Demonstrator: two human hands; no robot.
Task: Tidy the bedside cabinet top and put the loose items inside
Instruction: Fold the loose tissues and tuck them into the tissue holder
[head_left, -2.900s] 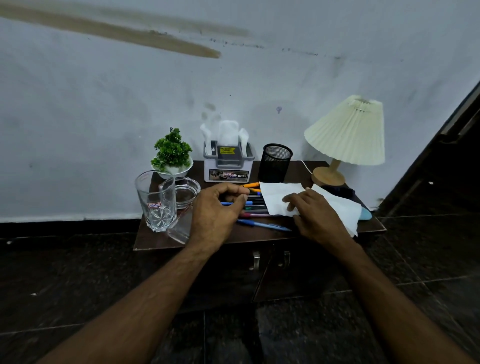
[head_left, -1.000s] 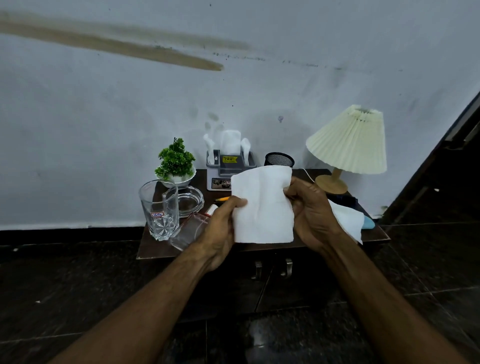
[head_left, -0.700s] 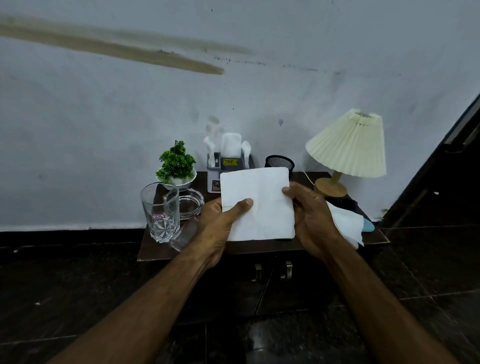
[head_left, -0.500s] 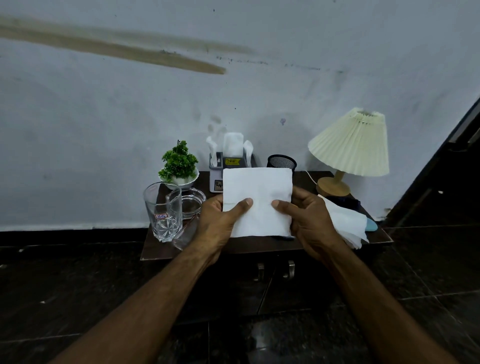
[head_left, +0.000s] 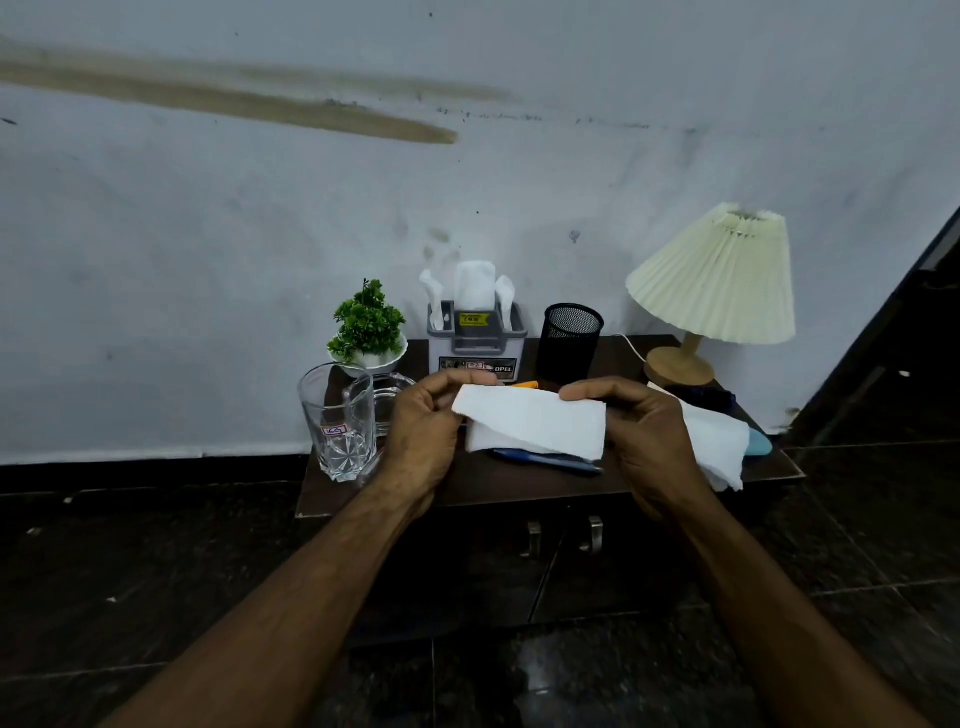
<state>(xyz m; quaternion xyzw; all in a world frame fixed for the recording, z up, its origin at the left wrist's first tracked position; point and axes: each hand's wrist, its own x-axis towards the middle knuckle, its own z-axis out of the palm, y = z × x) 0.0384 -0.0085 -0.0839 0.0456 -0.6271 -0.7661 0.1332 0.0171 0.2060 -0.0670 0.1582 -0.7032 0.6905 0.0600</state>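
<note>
A white tissue (head_left: 535, 423), folded over into a flat band, is held above the middle of the dark wooden bedside cabinet (head_left: 514, 480). My left hand (head_left: 423, 434) pinches its left end and my right hand (head_left: 641, 436) grips its right end. Beneath it lie loose pens: a blue pen (head_left: 545, 460) shows below the fold and an orange pen tip (head_left: 524, 385) behind it. A second white tissue (head_left: 719, 449) lies spread on the cabinet's right side, partly hidden by my right hand.
At the left stand a clear glass tumbler (head_left: 337, 421), a glass ashtray (head_left: 382, 400) and a small potted plant (head_left: 369, 330). At the back are a grey tissue holder (head_left: 475, 343), a black mesh pen cup (head_left: 570, 343) and a pleated lamp (head_left: 714, 283). Two door handles (head_left: 563, 532) are below.
I lifted the tissue off the cabinet top with both hands, held it up flat, then folded its upper half down; it is now a low band.
</note>
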